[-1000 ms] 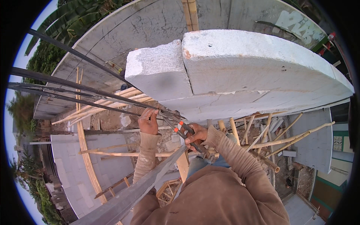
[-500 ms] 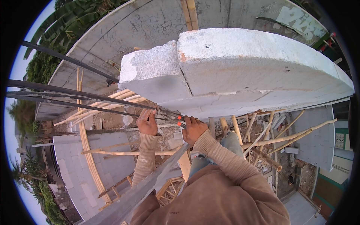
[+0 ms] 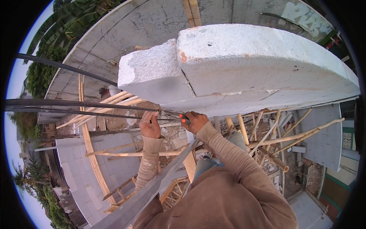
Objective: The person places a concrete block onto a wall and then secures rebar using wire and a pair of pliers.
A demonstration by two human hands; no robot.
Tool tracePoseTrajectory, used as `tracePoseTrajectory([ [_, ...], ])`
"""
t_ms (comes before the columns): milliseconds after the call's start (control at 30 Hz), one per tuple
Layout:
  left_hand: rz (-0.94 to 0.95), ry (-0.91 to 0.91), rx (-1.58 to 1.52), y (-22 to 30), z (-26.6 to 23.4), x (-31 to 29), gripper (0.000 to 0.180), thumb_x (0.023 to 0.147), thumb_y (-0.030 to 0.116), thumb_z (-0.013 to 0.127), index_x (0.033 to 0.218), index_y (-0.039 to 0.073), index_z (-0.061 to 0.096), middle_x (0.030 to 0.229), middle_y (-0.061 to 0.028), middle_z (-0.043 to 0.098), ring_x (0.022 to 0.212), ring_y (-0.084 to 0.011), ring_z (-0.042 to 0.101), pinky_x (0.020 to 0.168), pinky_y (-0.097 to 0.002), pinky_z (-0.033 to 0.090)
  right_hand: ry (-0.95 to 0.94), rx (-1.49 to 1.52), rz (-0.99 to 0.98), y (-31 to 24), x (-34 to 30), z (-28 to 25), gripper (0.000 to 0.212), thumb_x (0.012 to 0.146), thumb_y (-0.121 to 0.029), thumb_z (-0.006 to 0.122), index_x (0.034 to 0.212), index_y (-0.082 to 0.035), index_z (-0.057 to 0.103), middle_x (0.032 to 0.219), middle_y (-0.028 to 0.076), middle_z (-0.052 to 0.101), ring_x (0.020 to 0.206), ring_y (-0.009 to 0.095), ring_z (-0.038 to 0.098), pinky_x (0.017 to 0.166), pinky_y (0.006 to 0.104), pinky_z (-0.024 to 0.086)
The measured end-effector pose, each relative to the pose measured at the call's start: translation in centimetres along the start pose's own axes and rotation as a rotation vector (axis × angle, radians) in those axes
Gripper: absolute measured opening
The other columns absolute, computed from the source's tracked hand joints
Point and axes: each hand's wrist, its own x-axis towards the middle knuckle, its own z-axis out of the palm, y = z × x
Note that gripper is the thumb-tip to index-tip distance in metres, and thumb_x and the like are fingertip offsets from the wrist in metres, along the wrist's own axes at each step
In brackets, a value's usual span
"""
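My right hand [image 3: 197, 121] is wrapped round a pair of pincers [image 3: 175, 115], whose handles show orange-red ends beside my fingers. The jaws point left, to a joint of dark steel bars close under the white block wall [image 3: 213, 87]. My left hand [image 3: 151, 124] is closed at that joint, thumb and fingers pinched on a dark steel bar [image 3: 95, 104]. Several such bars run in from the left edge. Any thin wire between my fingers is too small to make out. Both forearms wear brown sleeves.
A grey sloping strip [image 3: 152, 181] passes by my left arm. Bamboo poles [image 3: 91, 152] form scaffolding below, over rubble-strewn ground [image 3: 173, 133]. A grey plastered wall [image 3: 152, 23] stands beyond the block wall. Another bar [image 3: 68, 68] juts out at the upper left.
My right hand and the pincers have shifted slightly right and up, and the handle ends have turned a little. My left hand stays at the same spot. The view has tilted slightly.
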Motion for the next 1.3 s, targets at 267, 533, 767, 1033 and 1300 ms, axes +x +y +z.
tracePoseTrajectory([
  [267, -0.083, -0.038, -0.029, 0.1, -0.4, 0.3, 0.008, 0.092, 0.003, 0.062, 0.090, -0.004, 0.065, 0.083, -0.0169, 0.067, 0.074, -0.0270, 0.064, 0.069, -0.0315, 0.049, -0.657, 0.442, 0.196, -1.3, 0.3, -6.4, 0.040, 0.090, -0.035, 0.069, 0.103, 0.000, 0.057, 0.071, 0.015, 0.067, 0.066, 0.029, 0.069, 0.059, 0.0423, 0.058],
  [533, -0.153, 0.075, -0.146, -2.2, 0.8, -0.6, 0.013, 0.090, 0.005, 0.067, 0.098, -0.005, 0.064, 0.083, -0.0112, 0.069, 0.078, -0.0162, 0.063, 0.075, -0.0288, 0.050, -0.868, 0.870, 0.423, -3.1, 1.0, -13.2, 0.063, 0.075, -0.021, 0.084, 0.119, 0.003, 0.045, 0.073, 0.014, 0.065, 0.054, 0.022, 0.066, 0.046, 0.0364, 0.056],
  [767, -0.168, 0.065, -0.195, -1.0, 0.5, -0.2, 0.018, 0.091, 0.011, 0.068, 0.102, -0.004, 0.064, 0.083, -0.0133, 0.069, 0.075, -0.0184, 0.064, 0.071, -0.0299, 0.050, -0.029, -0.437, -0.104, -5.1, -1.9, -10.5, 0.057, 0.078, -0.020, 0.065, 0.127, -0.001, 0.046, 0.096, 0.014, 0.062, 0.081, 0.032, 0.069, 0.072, 0.0436, 0.056],
  [1033, -0.101, 0.047, -0.060, -0.8, -0.1, -0.1, 0.022, 0.090, 0.016, 0.068, 0.101, -0.004, 0.067, 0.085, -0.0195, 0.069, 0.078, -0.0328, 0.068, 0.071, -0.0354, 0.051, -0.598, 0.344, 0.133, -3.0, -1.0, -9.6, 0.019, 0.093, -0.020, 0.057, 0.094, -0.002, 0.056, 0.069, 0.008, 0.060, 0.064, 0.018, 0.065, 0.059, 0.0374, 0.055],
  [1300, -0.064, 0.218, 0.076, 4.2, -1.0, -2.4, 0.024, 0.083, 0.022, 0.076, 0.087, 0.000, 0.067, 0.103, -0.0162, 0.062, 0.074, -0.0330, 0.064, 0.064, -0.0399, 0.050, -0.709, 0.597, 0.307, -3.8, -0.5, -9.4, 0.036, 0.097, -0.031, 0.059, 0.077, -0.002, 0.053, 0.057, 0.002, 0.050, 0.052, 0.014, 0.049, 0.054, 0.0358, 0.044],
])
